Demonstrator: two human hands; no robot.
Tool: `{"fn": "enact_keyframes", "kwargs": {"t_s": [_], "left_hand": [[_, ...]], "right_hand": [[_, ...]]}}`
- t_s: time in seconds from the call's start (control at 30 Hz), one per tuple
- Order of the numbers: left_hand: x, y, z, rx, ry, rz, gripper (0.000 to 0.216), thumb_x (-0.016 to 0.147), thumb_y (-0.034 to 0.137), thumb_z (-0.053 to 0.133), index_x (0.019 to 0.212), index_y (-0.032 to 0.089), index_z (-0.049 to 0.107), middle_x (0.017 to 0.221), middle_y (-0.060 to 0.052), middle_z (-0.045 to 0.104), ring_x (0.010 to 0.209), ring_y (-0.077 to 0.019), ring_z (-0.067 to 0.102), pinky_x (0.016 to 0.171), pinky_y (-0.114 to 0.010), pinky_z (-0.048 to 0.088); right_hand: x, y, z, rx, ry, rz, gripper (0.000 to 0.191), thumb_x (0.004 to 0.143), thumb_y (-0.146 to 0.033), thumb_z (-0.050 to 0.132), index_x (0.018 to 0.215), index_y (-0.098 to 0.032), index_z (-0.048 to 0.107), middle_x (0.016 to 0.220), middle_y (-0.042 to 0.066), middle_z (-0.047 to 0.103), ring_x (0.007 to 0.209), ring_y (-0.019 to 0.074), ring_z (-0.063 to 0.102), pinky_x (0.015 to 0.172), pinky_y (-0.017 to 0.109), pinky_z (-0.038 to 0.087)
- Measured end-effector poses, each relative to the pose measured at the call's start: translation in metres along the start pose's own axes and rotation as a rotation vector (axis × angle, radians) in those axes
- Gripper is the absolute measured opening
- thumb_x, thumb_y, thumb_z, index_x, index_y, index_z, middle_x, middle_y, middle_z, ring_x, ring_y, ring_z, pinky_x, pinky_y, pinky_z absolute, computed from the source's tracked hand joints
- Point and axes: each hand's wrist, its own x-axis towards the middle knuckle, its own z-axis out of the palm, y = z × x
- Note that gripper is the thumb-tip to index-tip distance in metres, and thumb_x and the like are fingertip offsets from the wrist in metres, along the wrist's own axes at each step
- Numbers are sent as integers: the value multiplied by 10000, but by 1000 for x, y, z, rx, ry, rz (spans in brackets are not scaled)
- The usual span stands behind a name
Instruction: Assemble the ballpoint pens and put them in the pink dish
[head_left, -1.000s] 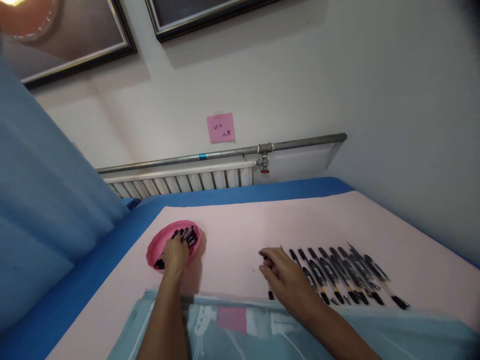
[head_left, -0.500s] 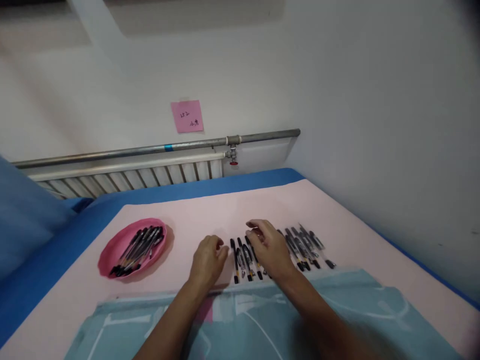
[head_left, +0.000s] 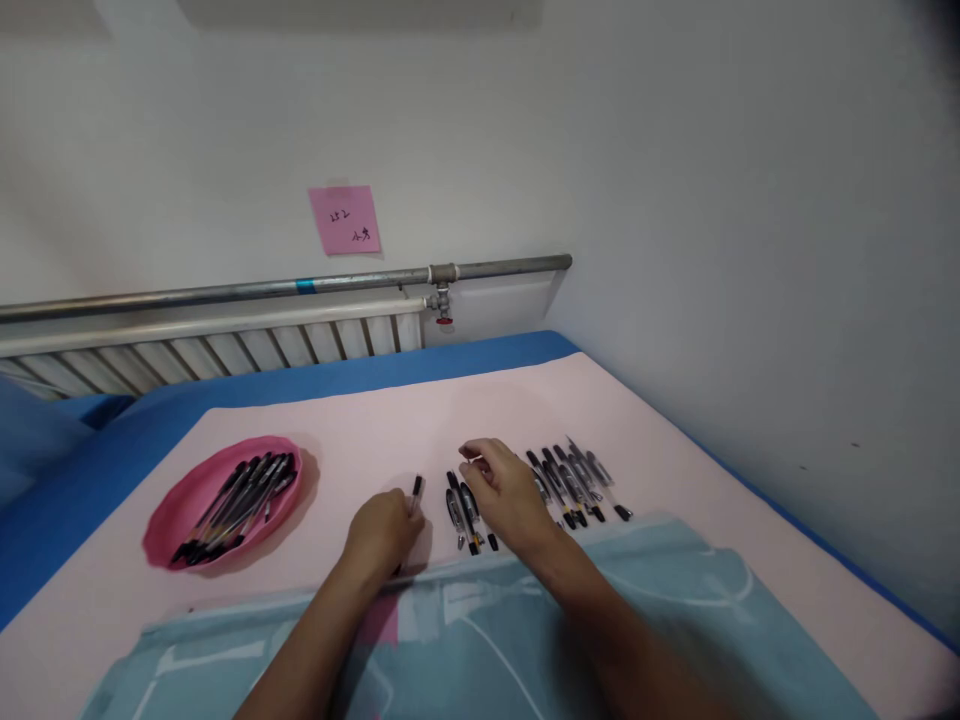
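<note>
My left hand (head_left: pixel 381 532) is closed around a black-capped pen (head_left: pixel 417 488), whose dark end sticks up above the fingers; the rest is mostly covered. To the right, my right hand (head_left: pixel 506 492) hovers over a row of pens, its thumb and forefinger curled with a small gap between them. Just left of that hand lie several black pens (head_left: pixel 463 512) with small metallic bits near their lower ends. Beyond its wrist, another group of black and clear pens (head_left: pixel 570 480) is spread side by side, partly hidden by the hand.
A pink oval basket (head_left: pixel 159 515) at the left holds a bundle of pens (head_left: pixel 238 505). Everything lies on a pale pink sheet (head_left: pixel 360 440), with a teal cloth (head_left: pixel 570 640) along the near side. A radiator (head_left: pixel 285 345) and a metal pipe (head_left: pixel 360 284) run along the wall.
My left hand has closed on the leftmost pen and drawn it left, away from the row. My right hand stays over the pens. The view has shifted slightly right.
</note>
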Motion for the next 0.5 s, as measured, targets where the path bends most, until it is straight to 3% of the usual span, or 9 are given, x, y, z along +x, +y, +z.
{"fn": "enact_keyframes", "kwargs": {"t_s": [0.13, 0.3, 0.4, 0.5], "left_hand": [[0, -6, -8, -142, -17, -30, 99, 632, 238, 518, 544, 194, 523, 528, -25, 566, 534, -171, 513, 529, -259, 310], [-17, 14, -9, -349, 23, 223, 147, 715, 302, 482, 625, 188, 502, 551, 30, 511, 532, -120, 469, 509, -218, 320], [-21, 22, -10, -361, 9, 349, 165, 740, 337, 483, 727, 183, 542, 656, 9, 563, 601, -125, 500, 548, -221, 343], [-14, 13, -12, -186, 37, 190, 212, 745, 366, 479, 776, 173, 559, 712, -37, 605, 630, -154, 531, 564, -245, 343]], "right_hand": [[-2, -2, 4, -3, -83, 41, 159, 796, -188, 452, 900, -179, 571, 909, 47, 603, 801, 139, 550, 726, 254, 410], [-10, -13, 17, 8, -259, 105, 168, 821, -300, 448, 791, -177, 559, 667, 2, 583, 608, 118, 514, 548, 214, 355], [-9, -15, 17, 13, -211, 124, 195, 819, -290, 433, 669, -180, 493, 595, -16, 535, 556, 108, 478, 514, 208, 323], [-3, -12, 8, 64, -95, 208, 208, 821, -300, 422, 653, -186, 467, 600, -15, 549, 574, 112, 506, 540, 207, 344]]}}
